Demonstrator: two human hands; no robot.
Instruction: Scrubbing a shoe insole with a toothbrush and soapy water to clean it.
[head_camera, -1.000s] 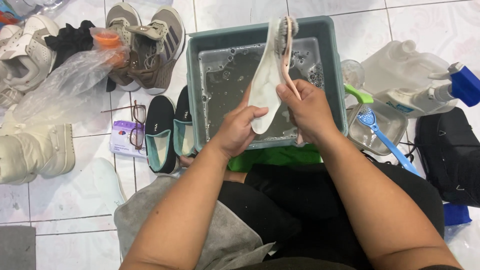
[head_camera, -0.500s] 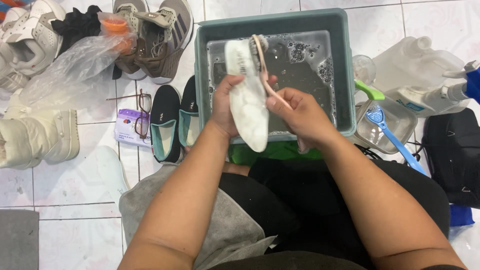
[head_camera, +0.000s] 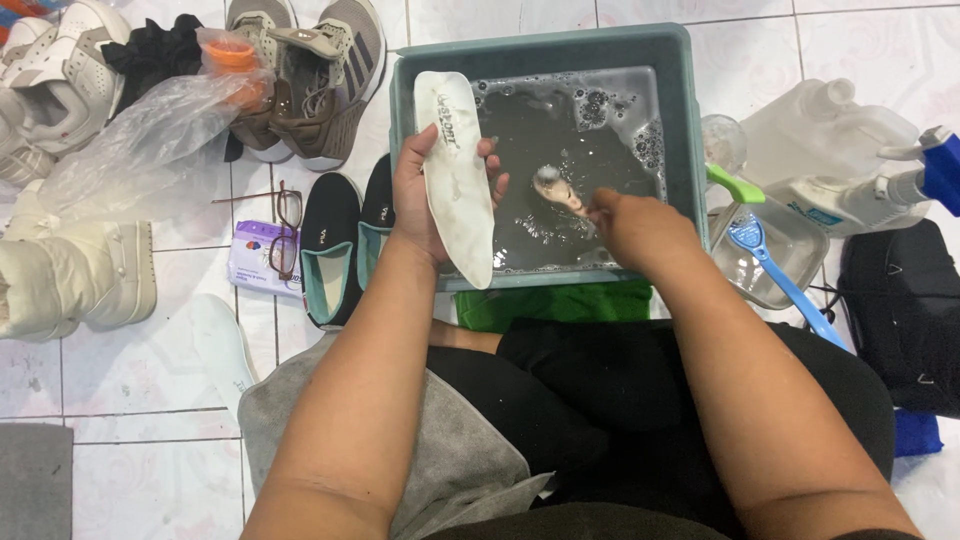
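Both hands are apart over the grey-green basin (head_camera: 684, 120). Left hand (head_camera: 432, 195) is clamped on a white insole (head_camera: 458, 175), holding it upright above the basin's left edge, its tip near the far left corner. Right hand (head_camera: 640, 232) grips a small brush (head_camera: 556, 190) whose head dips into the murky, bubbly water (head_camera: 590, 140) near the basin's middle. One clear tub (head_camera: 765, 262) by the basin's right edge holds one blue brush (head_camera: 770, 262). On the tiled floor (head_camera: 130, 390) left of the basin lies one pair of black slip-ons (head_camera: 345, 245); two grey sneakers (head_camera: 320, 70) stand beyond them.
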